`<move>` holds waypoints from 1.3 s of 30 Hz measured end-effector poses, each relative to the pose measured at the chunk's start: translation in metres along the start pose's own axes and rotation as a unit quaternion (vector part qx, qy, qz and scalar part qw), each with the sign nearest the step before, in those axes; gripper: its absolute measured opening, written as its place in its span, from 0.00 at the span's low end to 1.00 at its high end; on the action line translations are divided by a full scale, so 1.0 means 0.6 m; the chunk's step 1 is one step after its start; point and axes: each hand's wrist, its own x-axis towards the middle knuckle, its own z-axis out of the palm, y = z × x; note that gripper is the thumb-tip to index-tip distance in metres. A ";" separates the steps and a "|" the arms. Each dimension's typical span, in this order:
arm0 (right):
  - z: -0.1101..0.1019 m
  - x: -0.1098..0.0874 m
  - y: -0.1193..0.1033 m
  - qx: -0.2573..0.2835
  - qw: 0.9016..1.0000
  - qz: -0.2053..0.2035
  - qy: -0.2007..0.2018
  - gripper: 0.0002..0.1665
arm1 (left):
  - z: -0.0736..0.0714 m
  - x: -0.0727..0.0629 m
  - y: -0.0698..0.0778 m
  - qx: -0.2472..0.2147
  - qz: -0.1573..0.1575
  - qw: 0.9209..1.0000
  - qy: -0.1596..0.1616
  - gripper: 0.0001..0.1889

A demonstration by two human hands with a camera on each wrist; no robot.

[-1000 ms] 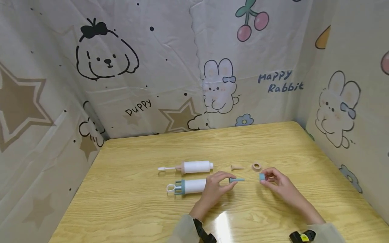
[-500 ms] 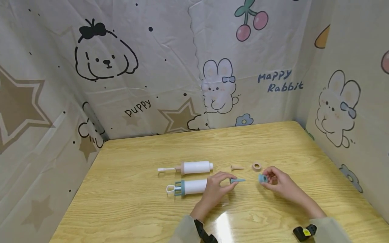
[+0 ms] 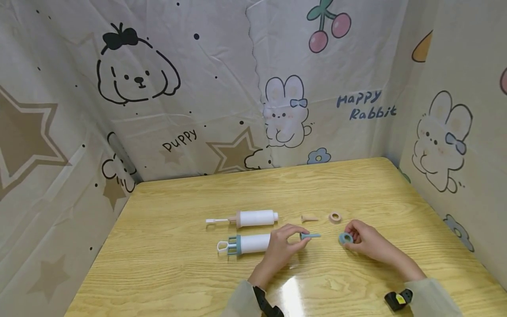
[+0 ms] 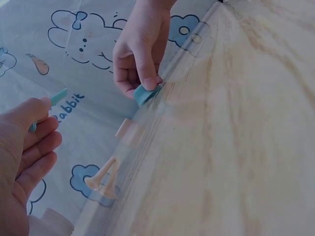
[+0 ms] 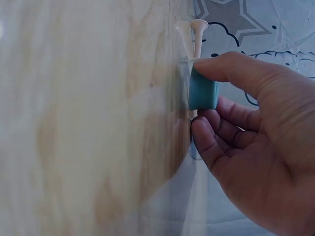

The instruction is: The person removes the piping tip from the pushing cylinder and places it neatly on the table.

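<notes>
My left hand (image 3: pixel 282 247) pinches a small blue-green nozzle (image 3: pixel 313 235) between thumb and fingertips, its narrow tip pointing right. Its wrist covers part of a white tube with a blue-green collar and pull handle (image 3: pixel 255 243), which lies on the table. To the right, my right hand (image 3: pixel 368 238) holds a blue-green ring cap (image 3: pixel 346 238) by thumb and fingers, with its hole facing up toward the head camera. In the right wrist view the ring cap (image 5: pixel 203 91) sits at the table surface under the thumb. The nozzle and the ring cap are apart.
Behind the hands lie a second white tube with a beige collar (image 3: pixel 256 218), a beige nozzle (image 3: pixel 309 218) and a beige ring (image 3: pixel 334 217). The wooden table (image 3: pixel 166 273) meets a printed cloth wall (image 3: pixel 222 88) at the back.
The ring cap in my right hand has turned from side-on to hole-up and moved slightly down toward the table. My left hand with the nozzle has barely moved.
</notes>
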 end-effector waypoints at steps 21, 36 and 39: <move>0.002 -0.003 0.005 -0.029 1.000 -0.008 0.004 0.18 | 0.027 0.020 0.026 0.153 -0.067 0.980 -0.110 0.05; 0.000 -0.002 0.009 -0.017 1.000 -0.007 -0.006 0.16 | 0.045 0.030 0.027 0.197 -0.108 0.961 -0.159 0.05; -0.001 -0.003 0.009 -0.014 1.000 -0.005 -0.006 0.16 | 0.048 0.030 0.026 0.202 -0.115 0.959 -0.165 0.04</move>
